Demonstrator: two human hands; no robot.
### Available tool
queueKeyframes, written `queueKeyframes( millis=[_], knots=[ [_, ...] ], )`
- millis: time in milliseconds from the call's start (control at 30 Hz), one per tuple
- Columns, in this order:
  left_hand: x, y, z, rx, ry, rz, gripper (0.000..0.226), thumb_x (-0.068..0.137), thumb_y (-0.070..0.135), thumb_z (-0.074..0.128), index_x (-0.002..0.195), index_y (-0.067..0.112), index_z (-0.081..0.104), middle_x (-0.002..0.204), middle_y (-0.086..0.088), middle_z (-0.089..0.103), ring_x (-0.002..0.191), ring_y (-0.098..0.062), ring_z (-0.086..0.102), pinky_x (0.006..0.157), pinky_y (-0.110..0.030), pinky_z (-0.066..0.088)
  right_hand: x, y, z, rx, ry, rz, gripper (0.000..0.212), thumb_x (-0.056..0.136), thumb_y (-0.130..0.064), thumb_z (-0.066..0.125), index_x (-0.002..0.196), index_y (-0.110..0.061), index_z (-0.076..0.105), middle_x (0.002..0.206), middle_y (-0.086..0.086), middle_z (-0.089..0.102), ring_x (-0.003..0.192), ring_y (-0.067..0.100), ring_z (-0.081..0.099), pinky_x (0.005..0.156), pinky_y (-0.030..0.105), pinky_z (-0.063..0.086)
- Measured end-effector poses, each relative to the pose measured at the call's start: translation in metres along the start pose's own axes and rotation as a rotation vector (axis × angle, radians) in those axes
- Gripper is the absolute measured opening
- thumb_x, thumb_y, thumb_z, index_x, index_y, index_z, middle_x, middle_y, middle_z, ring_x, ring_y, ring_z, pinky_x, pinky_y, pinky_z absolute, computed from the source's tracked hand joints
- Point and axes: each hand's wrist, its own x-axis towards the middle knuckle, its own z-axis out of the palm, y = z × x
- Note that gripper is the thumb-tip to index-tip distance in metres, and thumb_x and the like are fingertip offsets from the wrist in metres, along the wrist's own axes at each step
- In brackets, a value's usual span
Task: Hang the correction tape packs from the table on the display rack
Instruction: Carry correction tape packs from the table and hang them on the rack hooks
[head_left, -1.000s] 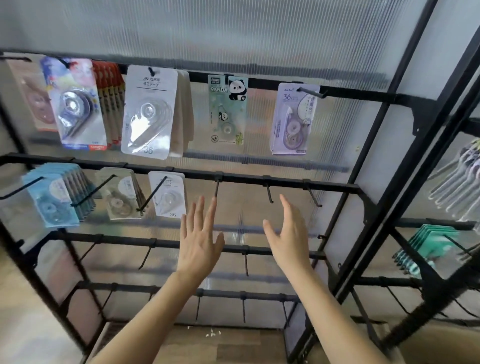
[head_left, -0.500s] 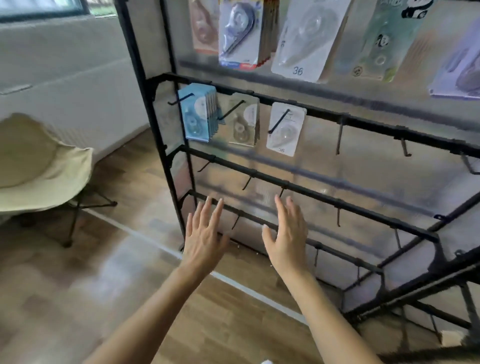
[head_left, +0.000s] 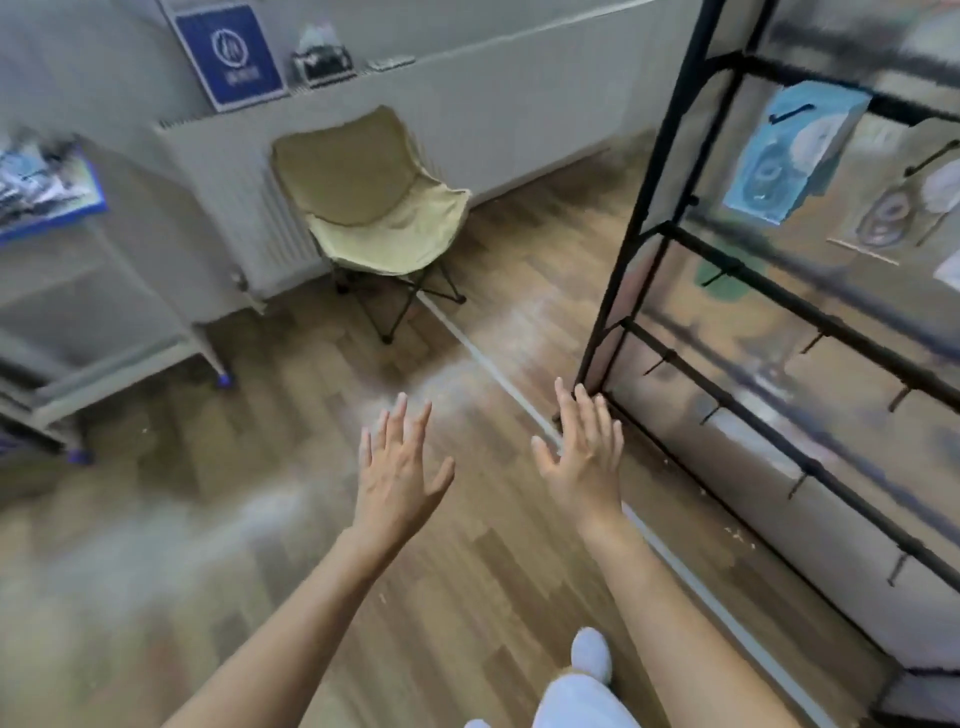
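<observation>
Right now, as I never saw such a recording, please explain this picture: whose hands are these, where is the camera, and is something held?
No machine is here. A person wears one wide camera on the head; it looks forward and down, so you see their own arms. The left hand and the right hand are both open, fingers spread, and hold nothing. At the right stands the black display rack, with a blue pack on a hook and bare hooks below. At the far left is a white table; what lies on it is too blurred to name. Between them stands a folding chair on the wooden floor.
</observation>
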Motion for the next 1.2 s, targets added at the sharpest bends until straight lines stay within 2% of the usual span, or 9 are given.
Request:
queueKeyframes(
  millis=[167, 333, 433, 567, 767, 967, 1200],
  knots=[
    [-0.013, -0.077, -0.032, -0.002, 0.067, -0.230, 0.072, 0.093, 0.040, 0.052, 0.151, 0.025, 0.014, 0.160, -0.005, 0.007, 0.147, -0.023, 0.005, 0.117, -0.037, 0.001, 0.012, -0.070, 0.055, 0.028, -0.177, -0.148, 0.066, 0.094, -0.025, 0.052, 0.151, -0.024, 0.018, 0.158, 0.005, 0.018, 0.147, 0.026, 0.005, 0.116, 0.039, -0.002],
    [-0.013, -0.134, -0.055, -0.009, 0.104, -0.422, 0.078, 0.084, 0.060, 0.032, 0.151, 0.024, 0.014, 0.160, -0.005, 0.006, 0.147, -0.023, 0.004, 0.117, -0.037, 0.000, 0.038, -0.130, 0.103, 0.049, -0.295, -0.259, 0.065, 0.092, -0.022, 0.055, 0.150, -0.021, 0.023, 0.156, 0.008, 0.024, 0.147, 0.026, 0.009, 0.116, 0.040, 0.000],
    [-0.002, -0.170, -0.069, -0.018, 0.147, -0.524, 0.070, 0.094, 0.042, 0.048, 0.151, 0.025, 0.012, 0.160, -0.004, 0.002, 0.147, -0.022, 0.001, 0.116, -0.036, -0.001, 0.061, -0.168, 0.133, 0.065, -0.373, -0.311, 0.065, 0.092, -0.021, 0.054, 0.150, -0.023, 0.023, 0.156, 0.005, 0.023, 0.147, 0.024, 0.008, 0.116, 0.040, 0.001],
    [0.027, -0.213, -0.095, -0.017, 0.223, -0.634, 0.069, 0.095, 0.038, 0.048, 0.151, 0.024, 0.012, 0.160, -0.004, 0.002, 0.147, -0.022, 0.000, 0.117, -0.037, -0.001, 0.099, -0.219, 0.172, 0.049, -0.455, -0.432, 0.064, 0.094, -0.024, 0.051, 0.150, -0.024, 0.020, 0.157, 0.004, 0.022, 0.146, 0.023, 0.008, 0.118, 0.040, 0.003],
    [0.076, -0.264, -0.122, -0.087, 0.320, -0.750, 0.067, 0.095, 0.034, 0.050, 0.151, 0.023, 0.016, 0.160, -0.006, 0.004, 0.147, -0.023, 0.003, 0.117, -0.035, 0.002, 0.154, -0.294, 0.224, 0.054, -0.519, -0.557, 0.062, 0.094, -0.026, 0.051, 0.150, -0.023, 0.023, 0.156, 0.005, 0.025, 0.146, 0.023, 0.011, 0.117, 0.039, 0.003],
    [0.099, -0.317, -0.137, -0.154, 0.346, -0.903, 0.066, 0.095, 0.035, 0.050, 0.151, 0.024, 0.017, 0.160, -0.005, 0.003, 0.147, -0.021, 0.003, 0.118, -0.034, 0.002, 0.184, -0.349, 0.268, 0.046, -0.604, -0.645, 0.061, 0.095, -0.024, 0.051, 0.150, -0.021, 0.024, 0.156, 0.007, 0.024, 0.146, 0.025, 0.011, 0.117, 0.039, 0.005],
    [0.151, -0.407, -0.172, -0.165, 0.389, -0.925, 0.067, 0.094, 0.035, 0.051, 0.151, 0.023, 0.017, 0.160, -0.003, 0.002, 0.146, -0.021, 0.004, 0.117, -0.034, 0.005, 0.226, -0.432, 0.338, 0.042, -0.615, -0.703, 0.061, 0.095, -0.024, 0.051, 0.149, -0.020, 0.025, 0.156, 0.009, 0.023, 0.146, 0.026, 0.012, 0.117, 0.039, 0.006]
  ],
)
